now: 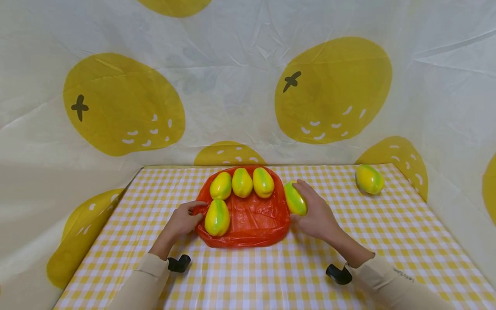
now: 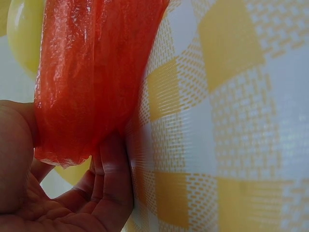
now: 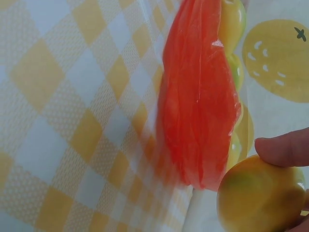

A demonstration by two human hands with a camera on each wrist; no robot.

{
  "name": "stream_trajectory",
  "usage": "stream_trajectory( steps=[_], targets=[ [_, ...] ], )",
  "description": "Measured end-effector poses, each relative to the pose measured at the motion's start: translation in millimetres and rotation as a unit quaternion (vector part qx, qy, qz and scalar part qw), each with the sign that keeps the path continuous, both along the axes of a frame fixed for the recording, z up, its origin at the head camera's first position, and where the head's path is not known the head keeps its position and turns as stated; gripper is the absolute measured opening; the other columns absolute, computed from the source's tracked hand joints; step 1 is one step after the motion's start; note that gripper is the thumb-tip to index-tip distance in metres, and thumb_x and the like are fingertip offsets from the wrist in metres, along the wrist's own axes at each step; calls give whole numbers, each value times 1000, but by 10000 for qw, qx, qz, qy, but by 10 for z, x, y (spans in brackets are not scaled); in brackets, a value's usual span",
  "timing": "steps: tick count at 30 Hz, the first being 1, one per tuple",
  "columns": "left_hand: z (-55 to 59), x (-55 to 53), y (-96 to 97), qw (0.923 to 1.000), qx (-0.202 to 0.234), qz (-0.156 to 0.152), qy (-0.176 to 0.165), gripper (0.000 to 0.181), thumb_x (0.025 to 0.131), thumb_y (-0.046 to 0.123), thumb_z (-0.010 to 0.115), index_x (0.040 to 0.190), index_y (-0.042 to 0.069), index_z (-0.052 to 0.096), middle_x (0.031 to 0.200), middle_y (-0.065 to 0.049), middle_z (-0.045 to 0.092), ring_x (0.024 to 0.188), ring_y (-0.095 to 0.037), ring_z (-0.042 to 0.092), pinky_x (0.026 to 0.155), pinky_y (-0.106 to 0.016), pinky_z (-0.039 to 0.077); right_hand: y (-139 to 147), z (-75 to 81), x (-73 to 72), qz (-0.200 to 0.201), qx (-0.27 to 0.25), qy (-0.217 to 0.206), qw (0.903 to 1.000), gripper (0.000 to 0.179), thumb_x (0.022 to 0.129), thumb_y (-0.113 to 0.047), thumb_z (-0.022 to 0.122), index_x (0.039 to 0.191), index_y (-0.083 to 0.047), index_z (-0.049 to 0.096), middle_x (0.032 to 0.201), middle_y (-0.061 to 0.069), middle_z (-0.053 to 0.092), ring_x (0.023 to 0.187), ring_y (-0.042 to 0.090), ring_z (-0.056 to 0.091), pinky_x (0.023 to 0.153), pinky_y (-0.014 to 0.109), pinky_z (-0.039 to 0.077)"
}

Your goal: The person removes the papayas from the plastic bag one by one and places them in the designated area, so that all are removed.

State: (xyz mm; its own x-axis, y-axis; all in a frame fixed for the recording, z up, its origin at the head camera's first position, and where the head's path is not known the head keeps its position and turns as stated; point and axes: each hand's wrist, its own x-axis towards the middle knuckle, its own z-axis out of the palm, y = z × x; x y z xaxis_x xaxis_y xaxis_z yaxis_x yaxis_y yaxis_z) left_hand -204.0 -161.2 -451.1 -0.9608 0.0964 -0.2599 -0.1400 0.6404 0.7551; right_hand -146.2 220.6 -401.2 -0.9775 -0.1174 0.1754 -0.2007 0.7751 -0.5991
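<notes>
A red plastic bag (image 1: pixel 252 213), its rim rolled open into a round shape, lies on the table with several glossy yellow-green papayas (image 1: pixel 242 183) in it. These sit along its far side and left side. My left hand (image 1: pixel 185 218) pinches the bag's left rim, thumb on one face and fingers on the other in the left wrist view. Just off the bag's right rim, my right hand (image 1: pixel 315 211) grips another papaya (image 1: pixel 295 199). The right wrist view shows that papaya (image 3: pixel 260 195) raised beside the bag's wall (image 3: pixel 200 96), with the thumb over it.
One more papaya (image 1: pixel 370 179) lies at the table's far right. A yellow-and-white checked cloth (image 1: pixel 248 275) covers the table. Behind it hangs a pale curtain (image 1: pixel 232 86) printed with large yellow fruit. Black wrist mounts (image 1: pixel 339 274) stick out from both sleeves.
</notes>
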Motion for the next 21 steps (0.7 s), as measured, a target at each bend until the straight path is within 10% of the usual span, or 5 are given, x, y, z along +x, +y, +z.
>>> stream_trajectory(
  steps=[21],
  targets=[
    [22,22,10,9999,-71,-17,90,42,98,17,60,139,12,66,131,-19,64,93,-26,58,73,-28,51,186,-25,-51,-238,-17,-119,9996,80,83,-6,76,156,-2,43,167,24,32,152,48,34,121,67,31]
  ],
)
